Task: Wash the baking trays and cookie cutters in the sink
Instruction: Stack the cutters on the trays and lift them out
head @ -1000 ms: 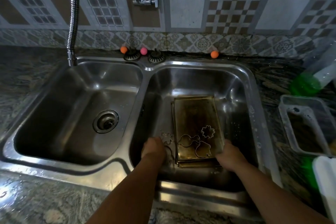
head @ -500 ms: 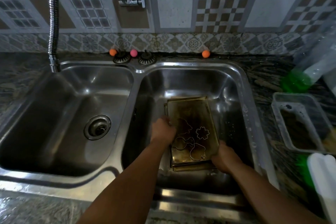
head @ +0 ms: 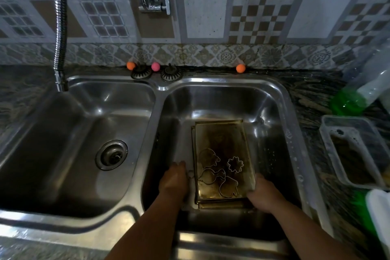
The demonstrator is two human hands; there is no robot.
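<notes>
1. Stacked tarnished golden rectangular baking trays (head: 219, 143) lie in the steel sink's (head: 221, 84) right basin, lower centre of frame.
2. 4 thin metal cookie cutters (head: 235, 164) rest on the top tray.
3. Left hand (head: 174, 181) beside the trays' left edge, fingers curled; whether they hold anything cannot be told.
4. Right hand (head: 261, 193) fingers grip the stack's near right corner.

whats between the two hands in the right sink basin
In the head view, the stacked baking trays lie between the left hand and right hand, with four cookie cutters resting on the top tray.
</notes>
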